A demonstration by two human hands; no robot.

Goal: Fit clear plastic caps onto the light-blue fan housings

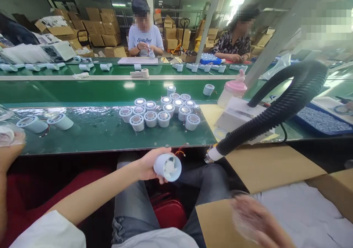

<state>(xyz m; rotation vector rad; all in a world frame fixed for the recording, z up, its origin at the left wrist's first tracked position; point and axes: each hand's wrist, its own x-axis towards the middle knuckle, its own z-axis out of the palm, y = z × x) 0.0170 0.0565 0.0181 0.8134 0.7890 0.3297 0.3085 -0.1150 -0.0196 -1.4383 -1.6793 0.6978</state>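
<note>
My left hand is closed around a small pale-blue fan unit, above my lap. Its blades face toward me, and thin red and yellow wires stick out behind it. Over the flap of an open cardboard box at lower right, my right hand is smeared by motion. Something see-through and shiny shows at its fingers, too blurred to name. Beyond my left hand, several similar fan units stand grouped on the green work surface.
A black flexible hose with a metal tip arches in from the right. The open cardboard box holds white sheets. At far left is another person's hand near two fan units. Two people sit across the green conveyor.
</note>
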